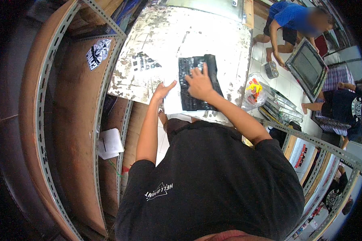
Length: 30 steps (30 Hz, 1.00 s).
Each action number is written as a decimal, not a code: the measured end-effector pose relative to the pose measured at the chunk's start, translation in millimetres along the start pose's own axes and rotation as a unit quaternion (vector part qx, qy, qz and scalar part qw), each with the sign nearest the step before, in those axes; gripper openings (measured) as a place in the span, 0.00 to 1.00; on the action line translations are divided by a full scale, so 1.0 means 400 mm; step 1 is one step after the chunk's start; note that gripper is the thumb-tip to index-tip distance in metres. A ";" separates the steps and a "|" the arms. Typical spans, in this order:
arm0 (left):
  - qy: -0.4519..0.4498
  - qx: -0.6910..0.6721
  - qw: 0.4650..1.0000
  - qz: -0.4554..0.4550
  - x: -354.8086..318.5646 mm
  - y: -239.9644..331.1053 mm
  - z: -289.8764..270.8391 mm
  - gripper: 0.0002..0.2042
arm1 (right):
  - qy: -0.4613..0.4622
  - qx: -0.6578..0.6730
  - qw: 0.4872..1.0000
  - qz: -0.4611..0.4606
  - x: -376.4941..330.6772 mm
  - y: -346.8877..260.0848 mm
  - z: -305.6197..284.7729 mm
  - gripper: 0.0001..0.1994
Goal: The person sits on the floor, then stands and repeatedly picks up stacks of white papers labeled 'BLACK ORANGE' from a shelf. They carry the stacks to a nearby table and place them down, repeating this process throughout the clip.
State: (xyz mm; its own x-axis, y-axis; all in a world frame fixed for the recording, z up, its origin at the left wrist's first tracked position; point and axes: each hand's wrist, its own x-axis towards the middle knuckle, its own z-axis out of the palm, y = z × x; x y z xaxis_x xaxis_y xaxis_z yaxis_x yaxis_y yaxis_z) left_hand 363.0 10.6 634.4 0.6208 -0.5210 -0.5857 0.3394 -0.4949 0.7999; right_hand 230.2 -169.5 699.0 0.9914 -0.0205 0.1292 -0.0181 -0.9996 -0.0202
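A glossy, wrinkled black plastic sheet [199,100], perhaps a bag, lies on the worktable in front of me. My right hand [199,83] rests flat on its middle with the fingers spread. White paper or a white board [172,100] shows along the left side of the plastic, partly covered by it. My left hand [163,91] is at the left edge of this white piece, thumb stretched out toward the plastic. The other fingers of that hand are hard to make out.
The white tabletop [221,36] is stained and worn. Brown shelves [68,112] on metal posts stand at left. A clear plastic bag [253,94] hangs by the table's right edge. Beyond it, a person in blue [291,16] holds a framed screen [307,66].
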 end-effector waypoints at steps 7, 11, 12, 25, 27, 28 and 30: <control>-0.002 -0.025 1.000 0.011 -0.004 -0.011 0.006 0.29 | -0.060 0.046 0.953 0.295 -0.116 0.225 -0.171 0.16; 0.011 -0.042 0.999 0.029 -0.015 0.005 0.016 0.28 | 0.178 0.169 0.940 0.238 -0.099 0.165 -0.186 0.14; 0.002 -0.054 0.998 0.034 -0.023 0.012 0.018 0.28 | 0.245 0.229 0.920 0.203 -0.078 0.110 -0.181 0.13; 0.017 -0.001 1.000 0.010 -0.042 0.043 0.032 0.33 | -0.029 0.000 0.971 0.237 -0.158 0.071 0.021 0.19; 0.032 -0.016 0.999 0.001 -0.017 0.005 0.018 0.32 | -0.026 0.052 0.935 0.351 -0.198 0.189 -0.065 0.16; 0.036 -0.016 0.999 0.013 -0.009 -0.003 0.016 0.32 | -0.013 0.108 0.904 0.414 -0.216 0.233 -0.109 0.15; 0.037 -0.013 0.999 0.036 0.004 -0.015 0.024 0.31 | 0.154 0.083 0.901 0.398 -0.213 0.238 -0.128 0.13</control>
State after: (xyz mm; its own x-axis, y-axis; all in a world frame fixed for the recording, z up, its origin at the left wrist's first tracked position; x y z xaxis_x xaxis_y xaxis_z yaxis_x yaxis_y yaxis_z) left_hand 355.2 6.2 627.6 0.6948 -0.5008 -0.5162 0.3093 -0.4400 0.8431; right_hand 137.3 -263.8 736.8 0.5901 -0.7583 0.2769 -0.6620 -0.6509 -0.3716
